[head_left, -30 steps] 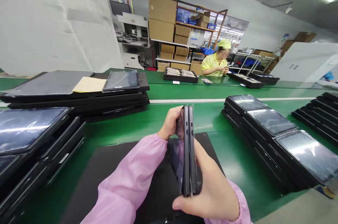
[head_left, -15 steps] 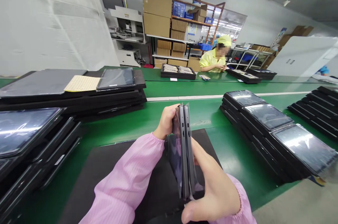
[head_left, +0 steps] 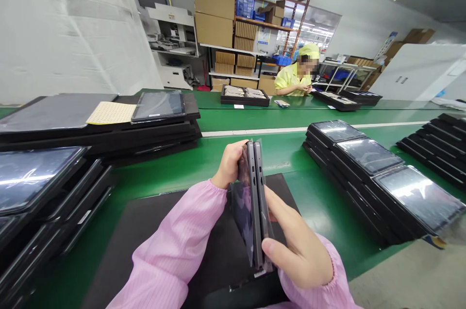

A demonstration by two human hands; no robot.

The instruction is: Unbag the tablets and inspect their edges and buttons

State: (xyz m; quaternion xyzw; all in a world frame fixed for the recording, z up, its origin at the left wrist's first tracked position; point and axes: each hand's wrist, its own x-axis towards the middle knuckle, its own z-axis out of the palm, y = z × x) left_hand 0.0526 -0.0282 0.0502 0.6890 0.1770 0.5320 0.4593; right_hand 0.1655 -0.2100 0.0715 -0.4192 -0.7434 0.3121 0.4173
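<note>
Two thin dark tablets stand on edge, pressed face to face, with port holes along their edges facing me. Clear film wraps around them and sticks out past the edges. My left hand is closed on their far upper end. My right hand is against the right-hand face, its thumb resting on the near edge and its fingers partly hidden behind the tablet. Beneath them is a flat black board on the green bench. Whether the tablets' lower edges touch the board, I cannot tell.
Stacked black trays with film-covered tablets stand at right and left. Behind the left stack, more trays carry a tablet and a yellow label sheet. Across the bench a person in yellow sits near a parts tray.
My right thumb has moved up from below the tablets onto their near edge, and the right hand has closed in. The left hand keeps its grip. The view has shifted slightly.
</note>
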